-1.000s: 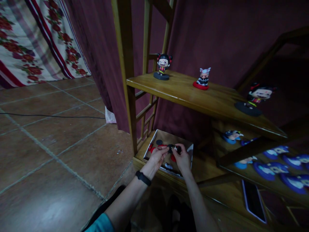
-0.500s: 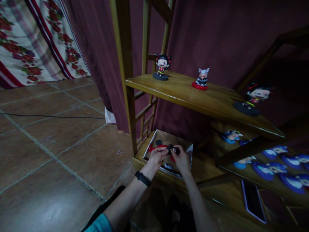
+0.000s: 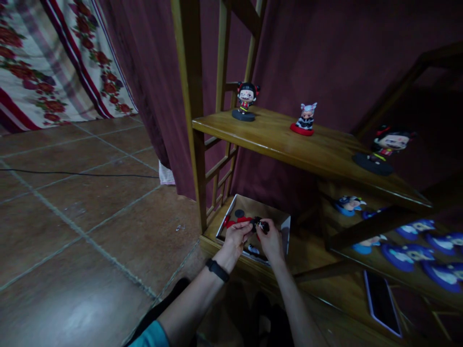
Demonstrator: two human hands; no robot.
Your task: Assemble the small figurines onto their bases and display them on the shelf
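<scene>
Brown tiled floor (image 3: pixel 108 212) spreads out on my left. My left hand (image 3: pixel 237 236) and right hand (image 3: pixel 270 241) both pinch a small dark piece (image 3: pixel 258 224), each grip closed on it, over an open box (image 3: pixel 285 230) on the lower shelf (image 3: pixel 307 250). Red parts (image 3: pixel 232 223) lie inside. Beyond, three figurines (image 3: pixel 304 118) stand on the upper shelf (image 3: pixel 271 132) before a purple curtain (image 3: pixel 318 58).

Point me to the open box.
In the head view, the open box sits below and just right of centre, on the lower wooden board, beneath the left hand and the right hand.
</scene>
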